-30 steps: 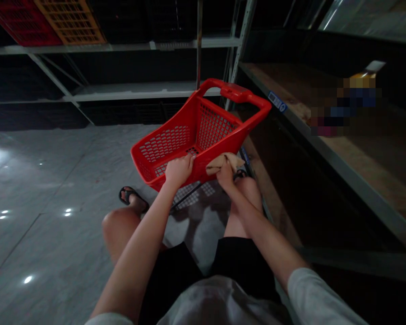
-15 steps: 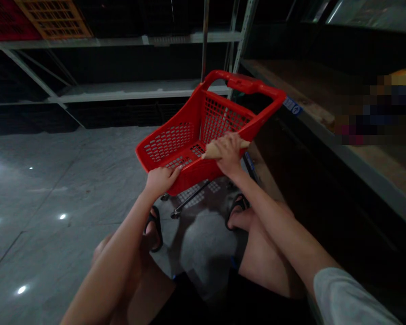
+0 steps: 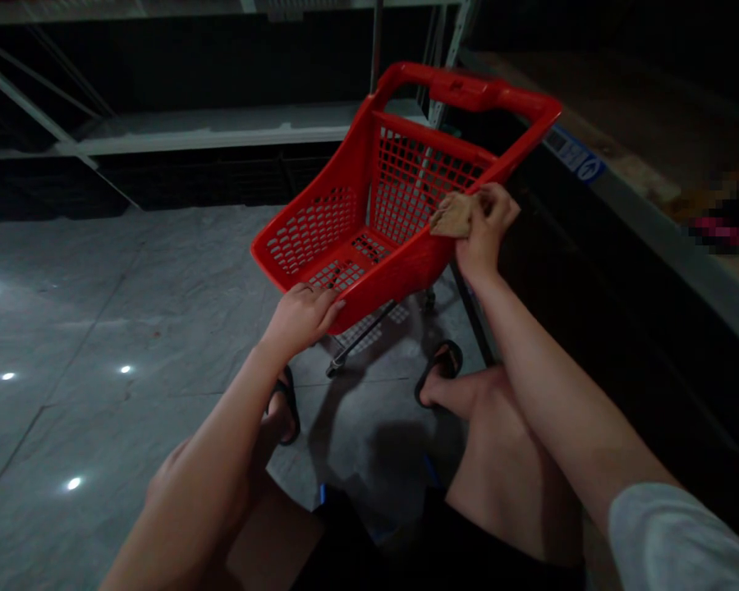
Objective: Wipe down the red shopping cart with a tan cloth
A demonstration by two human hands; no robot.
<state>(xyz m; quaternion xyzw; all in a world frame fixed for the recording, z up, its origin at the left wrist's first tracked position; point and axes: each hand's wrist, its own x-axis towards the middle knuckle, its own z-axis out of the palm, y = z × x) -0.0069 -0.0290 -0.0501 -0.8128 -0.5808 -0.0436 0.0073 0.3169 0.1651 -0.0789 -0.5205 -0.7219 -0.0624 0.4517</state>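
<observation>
A red plastic shopping cart (image 3: 400, 267) with grid-patterned walls stands in front of me, its basket holding nothing I can see. My left hand (image 3: 301, 316) is closed over the near rim at the cart's lower left corner. Between the fingers of my right hand (image 3: 485, 234) is a crumpled tan cloth (image 3: 451, 215), lying against the near rim further up, below the handle (image 3: 468, 89). The underside of the cloth is hidden.
Behind the cart runs a white metal shelf (image 3: 215, 139), with dark crates below it. On the right is a ledge (image 3: 646, 176) with a blue label (image 3: 576, 156). My sandalled feet are on the grey tiled floor (image 3: 178, 320), close to the cart's wheels (image 3: 336, 365).
My right hand has moved up and right along the rim with the cloth, which now bunches to the left of my fingers. My left hand keeps its hold. The view has tilted down slightly.
</observation>
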